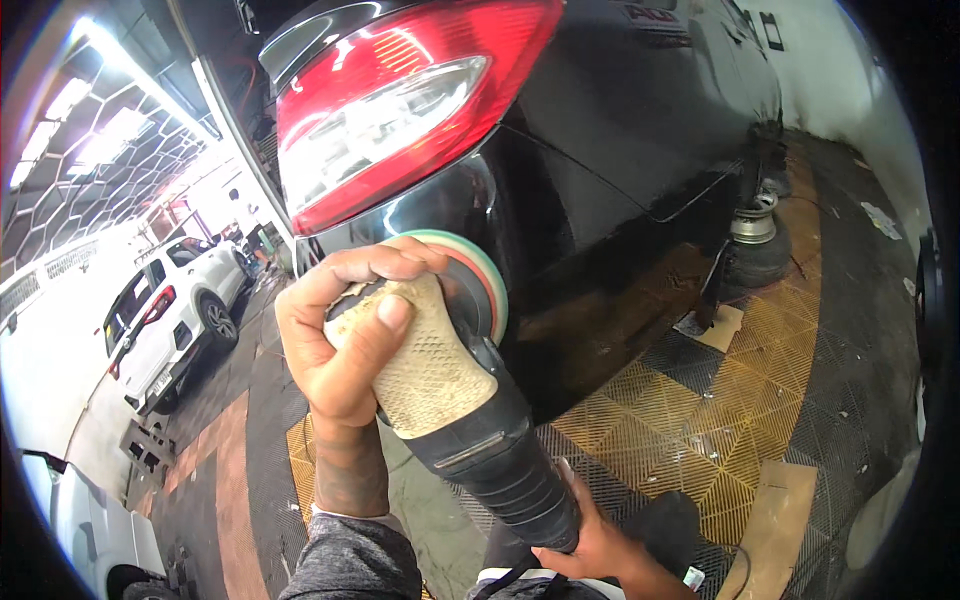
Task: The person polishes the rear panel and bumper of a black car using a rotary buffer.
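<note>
A car polisher (505, 455) with a black body and a worn beige grip cover (440, 375) fills the middle of the view. My left hand (350, 335) wraps round its head, thumb lying on the cover. Lower down, my right hand (590, 540) grips the rear end of the black handle. The round pad (490, 285), edged in green and orange, rests against or very near the black car's rear corner (450, 215), just below the red and clear tail light (390, 120). Part of the pad is hidden behind the polisher's head and my fingers.
A white car (175, 310) stands at the left, another light-coloured car (90, 530) at the lower left. Yellow and black grid tiles (690, 430) cover the floor. Near the right wall lie a tyre (757, 255) and a metal rim (752, 225). Flat cardboard (770, 520) lies at the lower right.
</note>
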Available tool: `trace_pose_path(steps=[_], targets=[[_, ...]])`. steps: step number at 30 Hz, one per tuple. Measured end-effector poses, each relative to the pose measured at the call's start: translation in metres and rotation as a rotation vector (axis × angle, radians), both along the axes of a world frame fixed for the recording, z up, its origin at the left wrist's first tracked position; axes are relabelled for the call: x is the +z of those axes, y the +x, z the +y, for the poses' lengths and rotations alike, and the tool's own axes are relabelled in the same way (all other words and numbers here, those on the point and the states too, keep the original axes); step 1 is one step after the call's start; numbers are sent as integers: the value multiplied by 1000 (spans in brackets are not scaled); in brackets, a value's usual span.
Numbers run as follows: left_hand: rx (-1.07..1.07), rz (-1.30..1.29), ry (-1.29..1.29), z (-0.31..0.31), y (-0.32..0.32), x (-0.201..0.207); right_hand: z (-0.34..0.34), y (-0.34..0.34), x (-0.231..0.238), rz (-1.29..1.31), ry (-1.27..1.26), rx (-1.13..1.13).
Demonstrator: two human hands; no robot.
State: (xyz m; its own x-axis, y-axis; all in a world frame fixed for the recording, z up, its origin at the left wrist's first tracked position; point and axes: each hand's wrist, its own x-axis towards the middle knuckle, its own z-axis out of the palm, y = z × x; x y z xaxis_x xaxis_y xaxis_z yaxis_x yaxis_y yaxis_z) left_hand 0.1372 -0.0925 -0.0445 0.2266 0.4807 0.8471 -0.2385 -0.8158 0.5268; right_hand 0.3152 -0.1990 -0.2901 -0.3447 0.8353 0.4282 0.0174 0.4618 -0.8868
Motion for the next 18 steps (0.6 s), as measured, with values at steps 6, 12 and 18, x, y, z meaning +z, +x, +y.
trace_pose_path(steps=[6, 12, 18], targets=[[-28, -118, -2, 11, -36, 7, -14, -26, 27, -81, -36, -14], [-146, -235, -40, 26, -79, 10, -17, -49, 54, -179, 11, -31], [-147, -270, -81, 29, -93, 10, -18, -54, 63, -161, 94, -55]])
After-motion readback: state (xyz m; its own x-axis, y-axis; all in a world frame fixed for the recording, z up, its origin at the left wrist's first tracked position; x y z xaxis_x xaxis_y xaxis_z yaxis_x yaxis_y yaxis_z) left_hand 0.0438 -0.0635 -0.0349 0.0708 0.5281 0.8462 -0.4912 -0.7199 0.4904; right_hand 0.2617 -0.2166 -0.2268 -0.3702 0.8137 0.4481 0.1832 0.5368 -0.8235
